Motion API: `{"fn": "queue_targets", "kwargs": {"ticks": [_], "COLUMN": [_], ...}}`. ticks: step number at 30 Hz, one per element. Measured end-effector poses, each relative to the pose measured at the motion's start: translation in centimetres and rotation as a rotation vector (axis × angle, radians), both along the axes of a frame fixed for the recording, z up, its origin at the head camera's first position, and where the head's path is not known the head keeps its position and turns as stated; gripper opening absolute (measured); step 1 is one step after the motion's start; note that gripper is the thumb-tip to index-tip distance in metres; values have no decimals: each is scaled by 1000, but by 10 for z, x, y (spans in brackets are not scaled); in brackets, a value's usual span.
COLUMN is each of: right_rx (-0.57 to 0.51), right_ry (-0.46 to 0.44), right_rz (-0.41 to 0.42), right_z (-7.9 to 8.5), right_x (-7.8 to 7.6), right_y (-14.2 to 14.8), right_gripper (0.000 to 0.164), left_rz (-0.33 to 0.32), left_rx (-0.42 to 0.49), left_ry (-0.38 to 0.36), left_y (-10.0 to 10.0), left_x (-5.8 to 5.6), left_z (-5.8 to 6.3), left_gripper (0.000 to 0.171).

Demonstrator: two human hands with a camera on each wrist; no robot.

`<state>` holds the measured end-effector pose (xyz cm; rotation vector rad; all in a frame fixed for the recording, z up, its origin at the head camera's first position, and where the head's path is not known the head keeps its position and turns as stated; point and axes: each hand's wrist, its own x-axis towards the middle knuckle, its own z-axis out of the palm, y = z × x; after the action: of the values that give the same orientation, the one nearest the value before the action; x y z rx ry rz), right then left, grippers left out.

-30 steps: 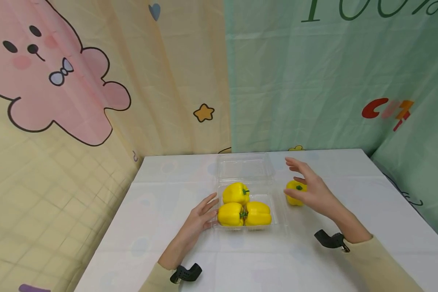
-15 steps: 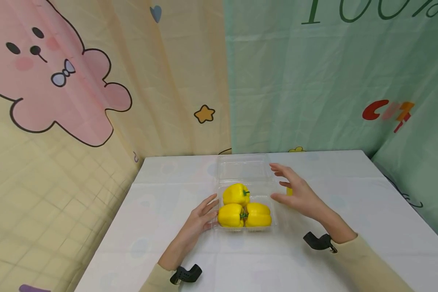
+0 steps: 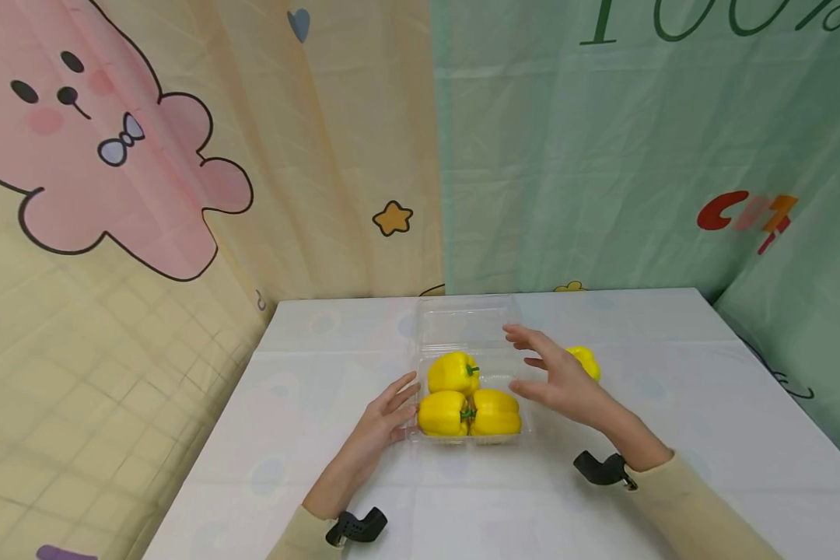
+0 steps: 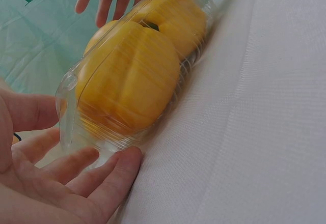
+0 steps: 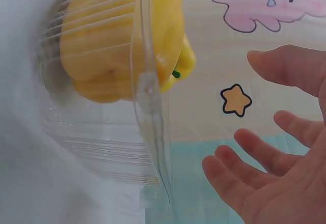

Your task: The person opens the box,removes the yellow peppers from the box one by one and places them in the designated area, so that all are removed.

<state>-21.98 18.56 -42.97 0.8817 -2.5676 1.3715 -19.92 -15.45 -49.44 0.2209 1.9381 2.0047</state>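
Note:
A clear plastic clamshell box (image 3: 523, 429) stands on the table with its lid folded back. Inside are three yellow bell peppers (image 3: 452, 372), one at the back left and two along the front; the back right quarter holds none. My left hand (image 3: 379, 420) rests its loosely bent fingertips against the box's left side, close to the table in the left wrist view. Over the box's right edge hovers my right hand (image 3: 567, 381), fingers spread and nothing in them. Another yellow bell pepper (image 3: 586, 362) lies on the table behind the right hand, which partly hides it.
The transparent lid (image 3: 467, 320) lies back behind the box. A white cloth covers the table (image 3: 308, 373). Printed curtains (image 3: 574, 155) hang along its far edge and sides. Each wrist wears a black camera mount (image 3: 357, 524).
My right hand has moved left from the loose pepper to the box's right edge. That pepper now sits slightly further right. My left hand has stayed at the box.

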Motion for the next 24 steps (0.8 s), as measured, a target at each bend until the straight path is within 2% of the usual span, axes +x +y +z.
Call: {"fn": "queue_targets", "kwargs": {"ticks": [9, 17, 24], "right_rx": [19, 25, 81], "right_ry": [-69, -69, -70], "right_rz": [19, 66, 120], "right_z": [-7, -9, -21], "right_x": [2, 2, 1], "right_y": [-7, -9, -13], "right_gripper": [74, 65, 59], "left_rz": [2, 1, -2], "left_rx": [-2, 3, -8], "left_ry": [-1, 5, 9], "left_y": [1, 1, 0], "left_x": [0, 0, 1], "left_z": [-2, -1, 1], "left_gripper": [57, 59, 58]}}
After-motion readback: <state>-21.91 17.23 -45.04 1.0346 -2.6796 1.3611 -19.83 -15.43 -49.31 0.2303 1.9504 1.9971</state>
